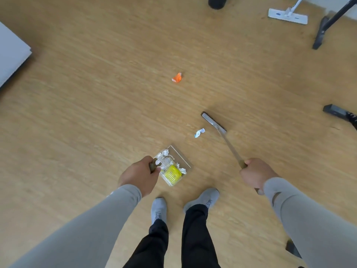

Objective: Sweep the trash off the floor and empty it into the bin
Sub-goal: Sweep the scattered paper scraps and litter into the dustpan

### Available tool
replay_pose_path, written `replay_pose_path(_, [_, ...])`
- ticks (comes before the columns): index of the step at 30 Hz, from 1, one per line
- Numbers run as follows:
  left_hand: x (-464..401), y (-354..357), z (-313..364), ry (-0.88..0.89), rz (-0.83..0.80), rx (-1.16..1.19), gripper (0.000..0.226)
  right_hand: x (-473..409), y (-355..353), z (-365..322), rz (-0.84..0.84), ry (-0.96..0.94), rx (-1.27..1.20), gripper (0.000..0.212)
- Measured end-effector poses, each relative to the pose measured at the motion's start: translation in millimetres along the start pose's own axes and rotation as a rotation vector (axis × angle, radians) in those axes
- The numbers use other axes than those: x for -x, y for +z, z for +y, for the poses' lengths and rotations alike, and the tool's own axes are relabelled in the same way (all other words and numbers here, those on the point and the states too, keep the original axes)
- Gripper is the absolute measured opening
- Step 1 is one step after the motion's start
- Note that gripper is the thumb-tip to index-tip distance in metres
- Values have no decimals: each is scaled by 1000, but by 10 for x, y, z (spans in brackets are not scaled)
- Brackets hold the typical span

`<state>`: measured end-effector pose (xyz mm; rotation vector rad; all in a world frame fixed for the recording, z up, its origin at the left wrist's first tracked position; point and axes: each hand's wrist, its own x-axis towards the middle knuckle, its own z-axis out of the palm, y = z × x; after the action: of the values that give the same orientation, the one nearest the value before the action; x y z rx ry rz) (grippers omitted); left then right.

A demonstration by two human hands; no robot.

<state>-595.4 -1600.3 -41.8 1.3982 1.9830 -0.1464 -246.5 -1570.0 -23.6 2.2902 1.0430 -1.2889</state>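
A person seen from above, mid-sweep, with a dustpan in one hand and a broom in the other.

The left hand curls round the dustpan's handle, holding the dustpan low by the feet, mouth turned toward the loose trash, likely so the next scrap can be pushed straight in; it already carries a yellow piece, clear plastic and white scraps. The right hand grips the long handle of the broom, whose head sits on the wood floor just beyond a white wad, seemingly placed to drag it back to the pan. An orange scrap lies farther out, well apart from both. At the far edge stand a flat mop and a dark round object, possibly the bin, though too cropped to tell.
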Motion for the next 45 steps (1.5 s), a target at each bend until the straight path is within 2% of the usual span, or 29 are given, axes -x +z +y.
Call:
replay_pose_path(6, [-1,-2,14,2,-3,-20,19,202,235,-20,-79,-86,212,55])
replay_pose_path(8, [-4,-16,-4,2,-5,-22,19,377,26,94,-156,-111,203,51])
replay_pose_path(10, [14,-19,-6,5,-8,-19,17,556,-289,270,-216,-100,66,38])
replay_pose_path(13, [35,-10,-4,16,-3,-15,16,804,-474,510,-213,-103,-2,37])
replay_pose_path(18, [28,-26,-4,19,-9,4,17,693,-71,536,-119,-96,-18,50])
replay_pose_path(20, [31,-35,-12,19,-10,7,18,548,48,483,-125,-50,-101,50])
replay_pose_path(24, [34,-32,-24,21,-10,-2,16,390,228,338,-166,-39,-130,27])
replay_pose_path(25, [32,-34,-20,22,-13,0,16,397,263,293,-170,-42,-107,27])
replay_pose_path(30, [12,-57,-25,20,-42,6,18,455,362,163,-218,-11,-28,46])
replay_pose_path(34, [-6,-66,-28,18,-59,24,17,684,296,118,-219,4,-132,59])
replay_pose_path(38, [-43,-90,-19,44,-61,56,11,901,313,60,-220,30,-168,48])
replay_pose_path(43, [-21,-76,-49,62,-60,64,12,1115,205,-55,-301,9,-126,15])
replay_pose_path(45, [3,-65,-60,68,-56,63,12,1205,59,-26,-329,19,-145,14])
